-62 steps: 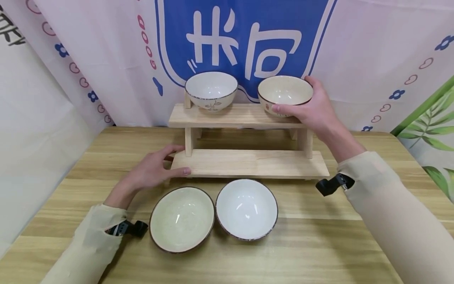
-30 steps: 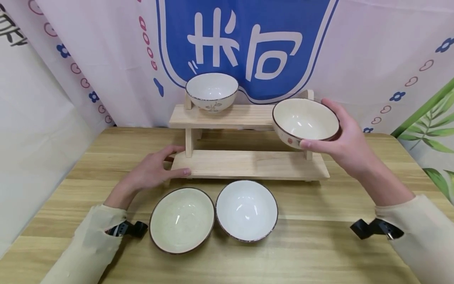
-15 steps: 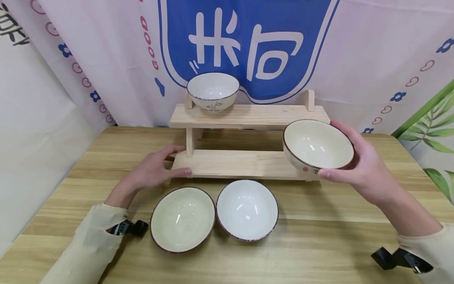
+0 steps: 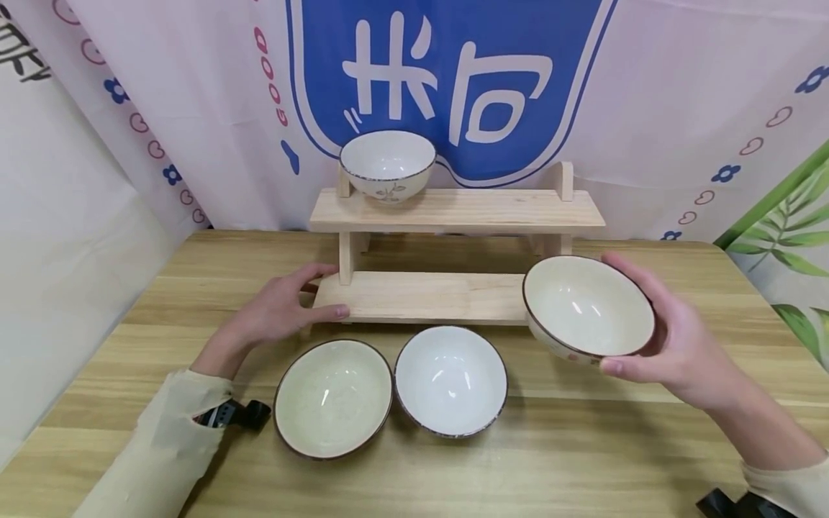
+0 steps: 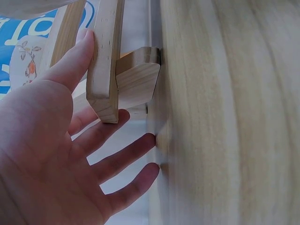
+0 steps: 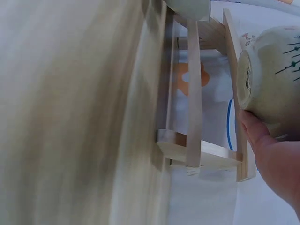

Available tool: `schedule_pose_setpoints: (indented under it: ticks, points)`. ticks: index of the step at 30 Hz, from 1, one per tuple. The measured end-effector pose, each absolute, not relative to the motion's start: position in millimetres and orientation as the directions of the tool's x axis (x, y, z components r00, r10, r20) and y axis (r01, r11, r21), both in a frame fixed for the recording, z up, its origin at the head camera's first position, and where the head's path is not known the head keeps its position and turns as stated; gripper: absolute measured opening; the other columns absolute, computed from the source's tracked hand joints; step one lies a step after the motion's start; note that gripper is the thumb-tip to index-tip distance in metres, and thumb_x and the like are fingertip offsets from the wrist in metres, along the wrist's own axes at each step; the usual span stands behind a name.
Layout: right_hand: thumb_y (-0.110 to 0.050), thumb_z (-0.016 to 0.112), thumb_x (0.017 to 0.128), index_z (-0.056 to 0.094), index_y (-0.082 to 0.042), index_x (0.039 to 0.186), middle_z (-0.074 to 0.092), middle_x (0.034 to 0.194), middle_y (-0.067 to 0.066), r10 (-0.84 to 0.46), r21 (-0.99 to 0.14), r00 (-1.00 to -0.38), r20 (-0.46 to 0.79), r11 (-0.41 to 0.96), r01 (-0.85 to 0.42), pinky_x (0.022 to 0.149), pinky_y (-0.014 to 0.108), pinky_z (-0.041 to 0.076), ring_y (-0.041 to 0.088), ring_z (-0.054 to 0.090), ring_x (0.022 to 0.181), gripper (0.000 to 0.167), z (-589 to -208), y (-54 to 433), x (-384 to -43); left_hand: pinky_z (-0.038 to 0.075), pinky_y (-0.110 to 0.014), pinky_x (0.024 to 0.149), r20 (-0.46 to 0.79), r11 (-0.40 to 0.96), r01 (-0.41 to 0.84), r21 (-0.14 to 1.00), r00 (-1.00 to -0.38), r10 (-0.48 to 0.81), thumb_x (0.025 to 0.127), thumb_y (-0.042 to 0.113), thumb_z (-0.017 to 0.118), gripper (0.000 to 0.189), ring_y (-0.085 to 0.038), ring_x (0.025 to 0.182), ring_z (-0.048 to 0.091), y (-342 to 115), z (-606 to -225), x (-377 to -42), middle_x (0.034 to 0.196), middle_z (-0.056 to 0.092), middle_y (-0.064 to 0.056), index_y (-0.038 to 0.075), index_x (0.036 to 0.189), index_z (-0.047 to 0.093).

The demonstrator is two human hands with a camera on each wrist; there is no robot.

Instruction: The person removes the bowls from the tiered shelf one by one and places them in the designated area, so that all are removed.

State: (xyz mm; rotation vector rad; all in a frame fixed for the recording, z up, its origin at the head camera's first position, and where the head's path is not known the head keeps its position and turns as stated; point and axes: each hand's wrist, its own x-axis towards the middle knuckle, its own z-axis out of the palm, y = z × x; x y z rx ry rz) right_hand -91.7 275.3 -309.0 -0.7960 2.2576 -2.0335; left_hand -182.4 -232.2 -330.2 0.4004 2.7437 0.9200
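My right hand (image 4: pixel 686 352) grips a cream bowl (image 4: pixel 583 309) with a dark rim, thumb at its near side and fingers behind. The bowl is held off the table, in front of the right end of a two-tier wooden stand (image 4: pixel 492 208); in the right wrist view the bowl's underside (image 6: pixel 247 80) shows. My left hand (image 4: pixel 275 309) holds the left end of the stand's lower shelf (image 4: pixel 421 298). Its thumb lies on top; in the left wrist view the other fingers (image 5: pixel 131 157) spread below the board. A white bowl (image 4: pixel 388 169) with a leaf design sits on the upper shelf's left side.
Two bowls stand side by side on the wooden table (image 4: pixel 550 460) before the stand: a pale green-cream one (image 4: pixel 333 399) and a white one (image 4: pixel 451 381). Behind the stand hangs a printed curtain (image 4: pixel 648 93).
My right hand has lifted the cream bowl off the upper shelf's right side and brought it down, right and toward me. My left hand stays on the lower shelf.
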Motion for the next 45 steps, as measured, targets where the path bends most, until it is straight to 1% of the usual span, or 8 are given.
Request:
schedule_pose_setpoints:
  ticks: [6, 11, 16, 23, 31, 38, 42, 45]
  points:
    - [0.036, 0.073, 0.060, 0.024, -0.001, 0.166, 0.041, 0.162, 0.013, -0.429, -0.930, -0.838, 0.338, -0.013, -0.369, 0.094, 0.025, 0.063, 0.017, 0.059, 0.132, 0.123, -319.2, 276.5, -85.9, 0.046, -0.066, 0.114, -0.114, 0.759, 0.195, 0.622, -0.936, 0.334, 0.094, 0.057, 0.076, 0.085, -0.047, 0.140, 0.056, -232.0, -328.5, -181.6, 0.152, 0.058, -0.027, 0.016, 0.161, 0.042]
    - [0.032, 0.078, 0.062, 0.022, 0.001, 0.166, 0.038, 0.163, 0.014, -0.465, -0.940, -0.840, 0.279, 0.048, -0.339, 0.099, 0.024, 0.060, 0.014, 0.057, 0.133, 0.122, -322.8, 276.2, -79.3, 0.047, -0.066, 0.113, -0.124, 0.763, 0.185, 0.619, -0.937, 0.328, 0.094, 0.058, 0.076, 0.086, -0.046, 0.140, 0.056, -232.8, -328.5, -181.9, 0.152, 0.058, -0.026, 0.017, 0.161, 0.042]
    - [0.027, 0.081, 0.064, 0.019, 0.005, 0.165, 0.039, 0.160, 0.015, -0.487, -0.947, -0.849, 0.204, 0.121, -0.296, 0.100, 0.024, 0.059, 0.010, 0.057, 0.132, 0.121, -326.7, 276.6, -75.0, 0.047, -0.066, 0.113, -0.124, 0.761, 0.185, 0.622, -0.936, 0.329, 0.094, 0.057, 0.076, 0.086, -0.047, 0.140, 0.056, -231.9, -327.9, -180.6, 0.153, 0.057, -0.026, 0.016, 0.161, 0.041]
    - [0.024, 0.083, 0.064, 0.020, 0.008, 0.163, 0.042, 0.157, 0.011, -0.503, -0.942, -0.839, 0.207, 0.127, -0.309, 0.100, 0.024, 0.060, 0.009, 0.058, 0.131, 0.118, -336.1, 275.1, -72.9, 0.048, -0.066, 0.112, -0.118, 0.766, 0.192, 0.613, -0.937, 0.329, 0.094, 0.057, 0.077, 0.086, -0.046, 0.139, 0.057, -232.4, -329.9, -181.1, 0.154, 0.056, -0.025, 0.016, 0.161, 0.042]
    - [0.022, 0.085, 0.064, 0.023, 0.007, 0.162, 0.043, 0.155, 0.013, -0.525, -0.940, -0.825, 0.211, 0.123, -0.319, 0.100, 0.024, 0.059, 0.011, 0.059, 0.131, 0.117, -342.2, 275.5, -72.7, 0.048, -0.066, 0.112, -0.117, 0.772, 0.189, 0.607, -0.940, 0.322, 0.093, 0.058, 0.076, 0.087, -0.046, 0.139, 0.057, -232.5, -331.8, -182.3, 0.154, 0.056, -0.025, 0.017, 0.161, 0.042]
    - [0.019, 0.088, 0.065, 0.024, 0.005, 0.162, 0.044, 0.153, 0.012, -0.503, -0.938, -0.851, 0.153, 0.198, -0.286, 0.098, 0.023, 0.060, 0.008, 0.059, 0.129, 0.116, -345.9, 276.4, -71.2, 0.048, -0.066, 0.112, -0.123, 0.769, 0.185, 0.612, -0.938, 0.324, 0.093, 0.059, 0.076, 0.087, -0.046, 0.140, 0.057, -232.9, -331.8, -182.0, 0.155, 0.055, -0.024, 0.017, 0.161, 0.041]
    - [0.018, 0.088, 0.065, 0.024, 0.003, 0.162, 0.043, 0.153, 0.014, -0.509, -0.938, -0.850, 0.133, 0.213, -0.274, 0.098, 0.024, 0.060, 0.008, 0.059, 0.129, 0.117, -346.0, 277.4, -71.1, 0.048, -0.066, 0.112, -0.122, 0.767, 0.187, 0.613, -0.937, 0.326, 0.094, 0.058, 0.076, 0.086, -0.046, 0.139, 0.057, -232.3, -330.9, -181.5, 0.155, 0.055, -0.025, 0.017, 0.161, 0.041]
    - [0.016, 0.089, 0.066, 0.023, 0.000, 0.163, 0.044, 0.153, 0.013, -0.522, -0.933, -0.845, 0.118, 0.234, -0.274, 0.098, 0.024, 0.060, 0.008, 0.058, 0.130, 0.119, -344.2, 279.0, -71.3, 0.048, -0.066, 0.111, -0.121, 0.769, 0.188, 0.611, -0.938, 0.325, 0.094, 0.058, 0.076, 0.086, -0.047, 0.139, 0.056, -231.8, -329.8, -180.9, 0.155, 0.055, -0.025, 0.017, 0.161, 0.042]
